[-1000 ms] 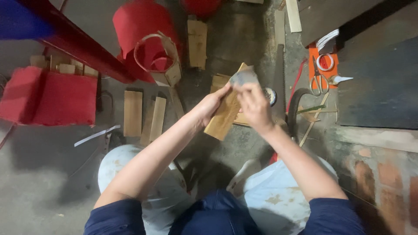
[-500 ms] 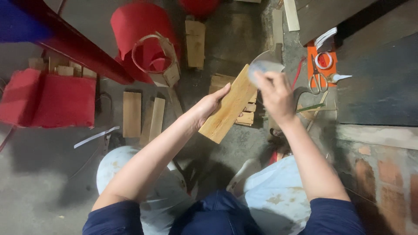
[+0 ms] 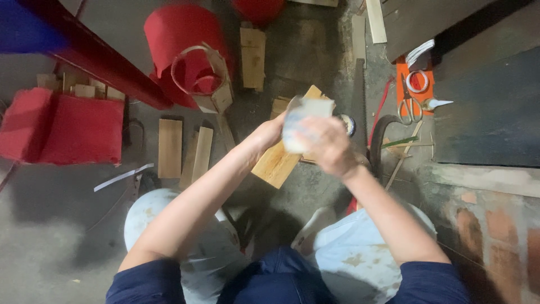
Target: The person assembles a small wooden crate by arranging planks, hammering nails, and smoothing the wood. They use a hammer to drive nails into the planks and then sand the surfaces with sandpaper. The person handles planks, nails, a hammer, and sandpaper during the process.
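- A flat wooden board (image 3: 277, 163), pale and rectangular, is slanting across the middle of the frame, its lower end pointing down-left and its upper corner showing near the top of the hands.
- The left hand (image 3: 269, 134) is gripping the board from its left edge, fingers closed round it.
- The right hand (image 3: 326, 143) is pressing a whitish, blurred pad (image 3: 301, 121) against the upper part of the board, fingers curled over the pad; its texture is too smeared to tell.
- Just right of the hands a small round tin (image 3: 347, 124) is lying on the grey concrete floor (image 3: 56, 247), partly hidden.
- Two plain wooden planks (image 3: 170, 147) are lying side by side left of centre, with another short plank (image 3: 252, 57) higher up.
- A red cylinder (image 3: 183, 42) is lying in the upper left, a thin curved wooden hoop (image 3: 194, 70) at its open end.
- A red box (image 3: 67, 129) is sitting at the left edge, wood offcuts behind it.
- In the upper right an orange sheet (image 3: 413, 84) is carrying a roll of tape (image 3: 417, 80) and scissors (image 3: 409, 110).
- A brick wall (image 3: 495, 231) is filling the lower right.
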